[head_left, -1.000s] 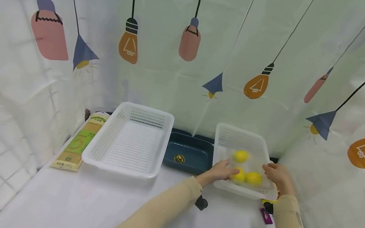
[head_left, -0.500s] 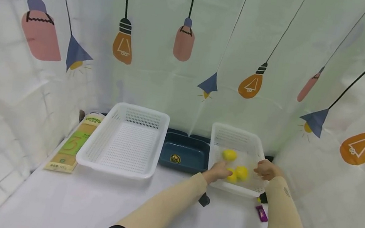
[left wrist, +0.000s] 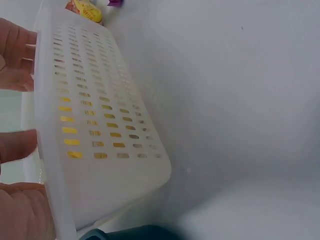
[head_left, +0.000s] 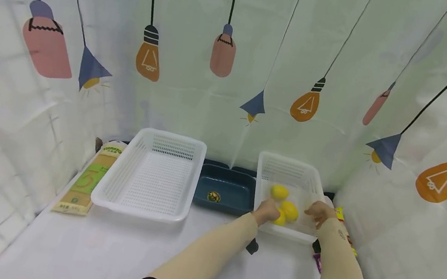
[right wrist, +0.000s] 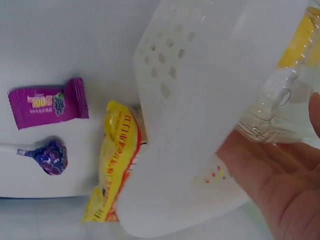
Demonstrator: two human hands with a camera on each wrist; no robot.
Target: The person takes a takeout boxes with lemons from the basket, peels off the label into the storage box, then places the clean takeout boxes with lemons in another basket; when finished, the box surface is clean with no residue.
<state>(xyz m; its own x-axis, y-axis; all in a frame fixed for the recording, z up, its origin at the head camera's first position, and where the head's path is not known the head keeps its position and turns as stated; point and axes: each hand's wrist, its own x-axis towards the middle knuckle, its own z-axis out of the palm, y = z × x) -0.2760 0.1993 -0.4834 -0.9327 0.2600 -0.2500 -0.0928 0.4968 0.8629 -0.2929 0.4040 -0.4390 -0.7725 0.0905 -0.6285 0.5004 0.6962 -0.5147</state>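
Observation:
A white slotted basket (head_left: 289,160) stands at the table's back right. In it lies a clear plastic pack (right wrist: 270,110) with three yellow lemons (head_left: 289,211) inside. My left hand (head_left: 268,210) reaches over the basket's near left rim and holds the pack's left end. The left wrist view shows only its fingers (left wrist: 15,145) beyond the basket wall (left wrist: 100,125). My right hand (head_left: 317,211) is inside the basket's right end (right wrist: 200,100), its palm and thumb (right wrist: 270,180) closed against the clear plastic.
An empty white basket (head_left: 158,173) sits left of a dark blue tray (head_left: 225,185) holding a small round object (head_left: 213,197). A green-yellow packet (head_left: 91,178) lies far left. A yellow snack packet (right wrist: 117,155), a purple candy (right wrist: 47,102) and a lollipop (right wrist: 50,156) lie by the right basket.
Both hands have drawn together and the lemons have bunched toward the basket's near left side. The head view has swung slightly, and the yellow packet right of the basket has come into view.

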